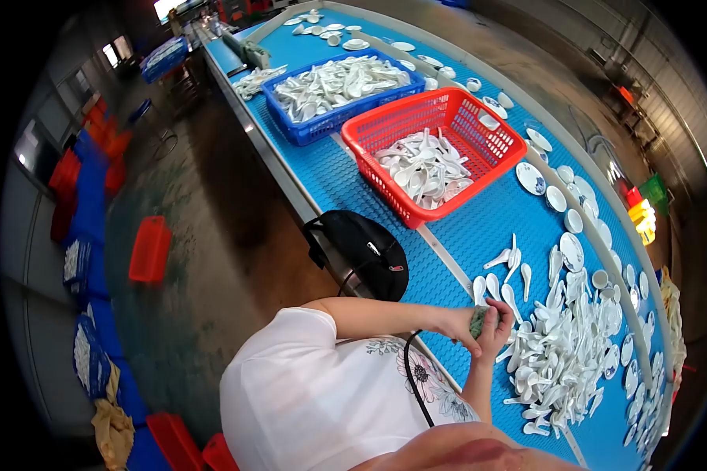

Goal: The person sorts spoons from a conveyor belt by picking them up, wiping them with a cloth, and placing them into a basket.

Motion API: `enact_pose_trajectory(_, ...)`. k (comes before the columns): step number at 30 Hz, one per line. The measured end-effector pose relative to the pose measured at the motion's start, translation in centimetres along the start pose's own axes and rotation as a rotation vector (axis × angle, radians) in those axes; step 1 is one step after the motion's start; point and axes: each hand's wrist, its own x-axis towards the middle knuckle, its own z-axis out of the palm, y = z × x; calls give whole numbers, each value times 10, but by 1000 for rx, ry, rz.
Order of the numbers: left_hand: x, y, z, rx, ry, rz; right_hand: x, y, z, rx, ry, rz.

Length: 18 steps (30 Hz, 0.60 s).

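My left hand (457,326) reaches in from the left and meets my right hand (496,328) at the near edge of the blue belt. A crumpled green scouring pad (478,320) sits between them, with the fingers of my left hand closed on it. My right hand is curled against the pad; whatever else lies in its fingers is hidden. Just beyond the hands lie a few white spoons (525,276). To the right is a large heap of white ceramic spoons (562,353).
A red basket (357,161) and a blue basket (298,133), both holding white spoons, stand on the belt (463,243). A black bag (365,255) rests at its near edge. Small plates and bowls (555,198) line the far side. A red crate (150,250) is on the floor.
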Motion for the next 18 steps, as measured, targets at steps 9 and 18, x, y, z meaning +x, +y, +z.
enact_pose_trajectory(9, -79, 27, 0, -707, 176, 20, 59, -49, 83, 997, -1305, 413)
enact_pose_trajectory(18, -223, -11, 0, -614, 985, 496, -5, -124, 244, 286, -2040, -25)
